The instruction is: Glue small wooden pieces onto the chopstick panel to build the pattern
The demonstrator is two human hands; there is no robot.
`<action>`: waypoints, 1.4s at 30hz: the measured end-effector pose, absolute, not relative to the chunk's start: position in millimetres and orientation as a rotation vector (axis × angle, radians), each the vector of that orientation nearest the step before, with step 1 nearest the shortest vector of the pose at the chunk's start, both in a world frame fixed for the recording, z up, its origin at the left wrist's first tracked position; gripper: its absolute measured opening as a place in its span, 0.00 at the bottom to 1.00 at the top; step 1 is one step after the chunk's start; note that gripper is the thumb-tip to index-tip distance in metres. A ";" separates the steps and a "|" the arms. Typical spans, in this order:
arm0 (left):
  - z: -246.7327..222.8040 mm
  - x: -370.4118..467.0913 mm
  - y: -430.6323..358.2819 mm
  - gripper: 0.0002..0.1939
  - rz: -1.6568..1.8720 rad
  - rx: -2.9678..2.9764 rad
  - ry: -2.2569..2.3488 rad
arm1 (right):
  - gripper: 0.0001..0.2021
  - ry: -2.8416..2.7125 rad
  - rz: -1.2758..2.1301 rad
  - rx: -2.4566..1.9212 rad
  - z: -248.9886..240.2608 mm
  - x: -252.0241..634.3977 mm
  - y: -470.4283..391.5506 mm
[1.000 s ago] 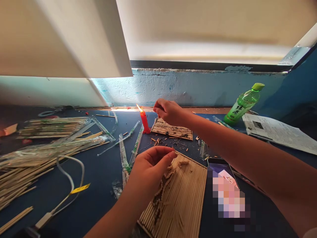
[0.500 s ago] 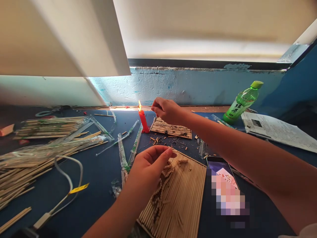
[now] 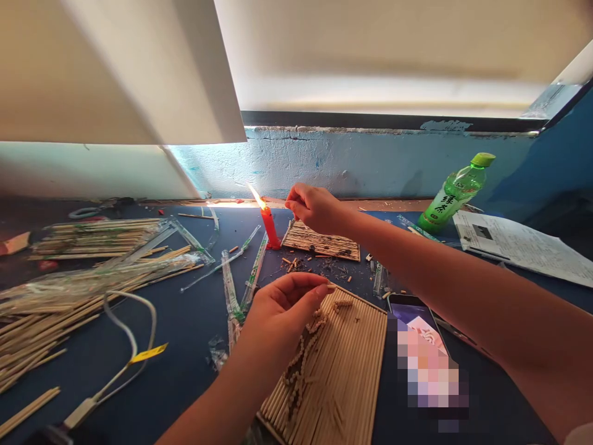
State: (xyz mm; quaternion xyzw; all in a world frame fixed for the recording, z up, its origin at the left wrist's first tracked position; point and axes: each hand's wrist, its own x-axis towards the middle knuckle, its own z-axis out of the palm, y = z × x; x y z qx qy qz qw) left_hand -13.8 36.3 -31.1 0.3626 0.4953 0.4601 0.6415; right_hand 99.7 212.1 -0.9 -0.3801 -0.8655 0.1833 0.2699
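A lit red candle (image 3: 270, 227) stands upright near the wall, its flame leaning left. My right hand (image 3: 311, 204) is just right of the flame, pinching a thin stick whose tip reaches the flame. Nearer the camera, my left hand (image 3: 287, 309) pinches a small pale stick piece between thumb and forefinger. Below it lies a panel of wooden sticks (image 3: 356, 358) with small bead-like pieces laid in curving lines, partly hidden by my left hand. Behind it, a smaller stick panel (image 3: 319, 240) with dark marks lies beside the candle.
Loose sticks (image 3: 41, 327) and plastic wrappers (image 3: 115, 269) cover the left side, with a white cable (image 3: 127, 321). A phone (image 3: 412, 309), a tilted-looking green bottle (image 3: 451, 194) and a written sheet (image 3: 523, 244) are on the right. Dark crumbs lie mid-table.
The flame has grown longer and leans left. My left hand has shifted slightly right; my right hand has barely moved beside the candle.
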 end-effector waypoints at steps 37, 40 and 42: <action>-31.5 -12.0 24.2 0.09 1.121 1.374 1.372 | 0.07 -2.316 0.568 -1.060 -4.5 97.7 212.2; -31.8 -12.2 23.7 0.09 1.115 1.377 1.358 | 0.07 -2.324 0.566 -1.059 -3.7 98.4 212.1; -31.5 -12.0 23.7 0.09 1.115 1.386 1.347 | 0.07 -2.327 0.576 -1.058 -3.5 98.4 212.2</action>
